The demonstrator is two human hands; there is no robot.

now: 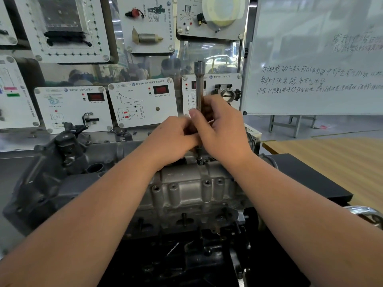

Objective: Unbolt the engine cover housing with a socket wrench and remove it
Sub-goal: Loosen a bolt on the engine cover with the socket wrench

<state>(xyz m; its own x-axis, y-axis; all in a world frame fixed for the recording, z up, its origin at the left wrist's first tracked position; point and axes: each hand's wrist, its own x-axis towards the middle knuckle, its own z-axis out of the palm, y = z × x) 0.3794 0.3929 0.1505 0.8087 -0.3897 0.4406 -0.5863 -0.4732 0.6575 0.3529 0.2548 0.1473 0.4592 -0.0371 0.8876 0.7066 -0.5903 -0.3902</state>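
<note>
Right hand (219, 129) and left hand (176, 137) gripping upright socket wrench (200, 83) over engine cover housing (186, 183), VW-logo panels (143, 102) behind

- The engine cover housing (186, 189) lies straight before me, on the engine.
- My left hand (174, 139) and right hand (223, 131) meet above its far edge, touching, both round the socket wrench (200, 88), which stands upright between them.
- Behind the engine stand the instrument panels (143, 102).
- A whiteboard (317, 59) stands behind to the right, a table (331, 158) before it.
</note>
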